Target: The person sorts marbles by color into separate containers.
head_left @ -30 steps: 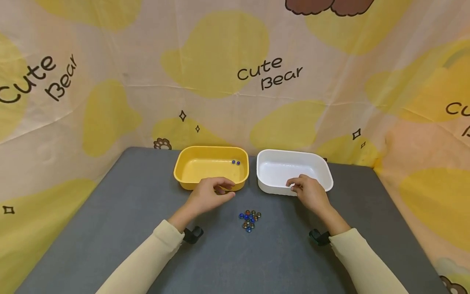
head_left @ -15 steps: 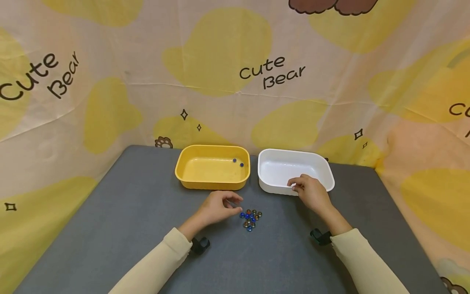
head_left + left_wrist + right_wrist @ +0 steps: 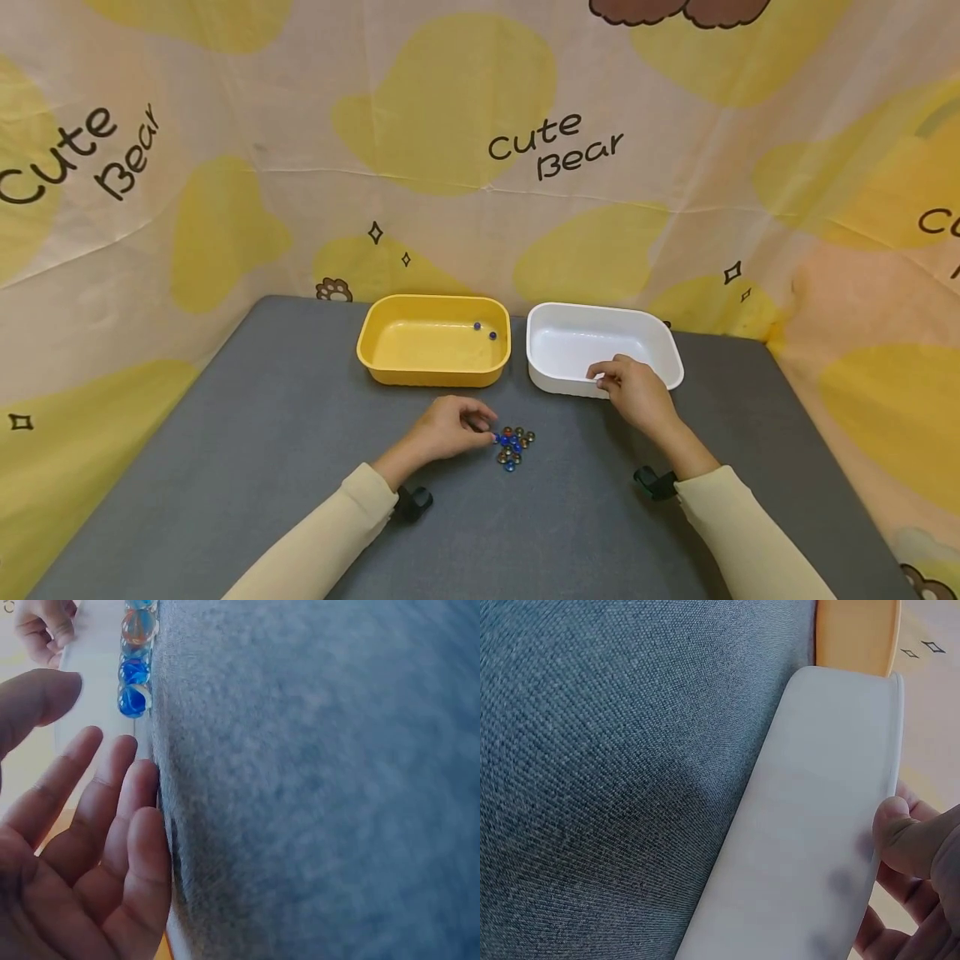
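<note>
My left hand point(image 3: 448, 429) reaches to the left edge of a small cluster of glass marbles point(image 3: 517, 448) on the grey table. In the left wrist view its thumb and fingers point(image 3: 140, 844) are apart, with a blue swirled marble point(image 3: 133, 700) just past the fingertips and nothing between them. My right hand point(image 3: 637, 396) holds the near rim of a white plastic tub point(image 3: 555, 386). The right wrist view has the thumb point(image 3: 896, 825) on the tub's outer wall and the other fingers behind the rim.
Left of the white tub stands a yellow tub point(image 3: 427, 377) holding two dark blue marbles point(image 3: 492, 336). Both tubs sit at the back of the grey table point(image 3: 540, 542), before a patterned cloth point(image 3: 420, 108). A dark strap point(image 3: 414, 504) is at the left wrist.
My left hand has moved from the yellow tub's front rim down and right to the marble cluster. The two marbles in the yellow tub have rolled slightly apart. My right hand stays put.
</note>
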Tool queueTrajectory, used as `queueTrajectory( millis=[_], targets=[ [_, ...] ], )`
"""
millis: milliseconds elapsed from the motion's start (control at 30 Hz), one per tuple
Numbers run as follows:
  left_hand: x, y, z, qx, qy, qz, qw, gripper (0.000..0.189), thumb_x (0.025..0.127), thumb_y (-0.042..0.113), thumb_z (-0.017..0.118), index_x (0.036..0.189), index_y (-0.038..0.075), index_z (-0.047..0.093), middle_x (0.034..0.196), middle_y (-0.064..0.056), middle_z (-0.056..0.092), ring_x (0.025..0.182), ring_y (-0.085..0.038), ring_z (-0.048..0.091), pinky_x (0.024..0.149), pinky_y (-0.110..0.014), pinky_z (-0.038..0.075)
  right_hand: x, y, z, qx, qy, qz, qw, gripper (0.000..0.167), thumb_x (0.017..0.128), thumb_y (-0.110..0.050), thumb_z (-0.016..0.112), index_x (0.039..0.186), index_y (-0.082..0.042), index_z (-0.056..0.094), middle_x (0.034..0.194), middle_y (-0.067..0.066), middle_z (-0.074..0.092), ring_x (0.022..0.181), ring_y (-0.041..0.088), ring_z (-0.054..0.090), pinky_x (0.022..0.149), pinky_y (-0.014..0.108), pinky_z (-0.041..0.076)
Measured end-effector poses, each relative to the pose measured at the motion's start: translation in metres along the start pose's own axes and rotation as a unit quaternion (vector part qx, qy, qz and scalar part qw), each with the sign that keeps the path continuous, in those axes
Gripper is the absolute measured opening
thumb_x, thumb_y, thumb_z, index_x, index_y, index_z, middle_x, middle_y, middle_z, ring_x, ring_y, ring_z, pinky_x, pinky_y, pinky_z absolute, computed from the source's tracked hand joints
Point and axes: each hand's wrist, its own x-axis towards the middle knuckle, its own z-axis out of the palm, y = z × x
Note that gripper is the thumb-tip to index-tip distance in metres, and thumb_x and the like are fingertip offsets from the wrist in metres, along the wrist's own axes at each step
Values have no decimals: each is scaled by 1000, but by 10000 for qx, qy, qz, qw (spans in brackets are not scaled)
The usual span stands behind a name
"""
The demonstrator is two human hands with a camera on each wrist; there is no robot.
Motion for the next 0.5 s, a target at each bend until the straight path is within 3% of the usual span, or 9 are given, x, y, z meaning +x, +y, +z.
queueTrajectory(
  millis=[500],
  targets=[
    [6,1,3,721,-222,-94,9971,17,79,20,78,95,17,74,79,10,68,73,-3,59,68,-24,49,0,0,0,24,26,-31,10000,17,82,-1,71,91,-15,75,74,-1,60,70,16,60,62,30,44]
  ],
)
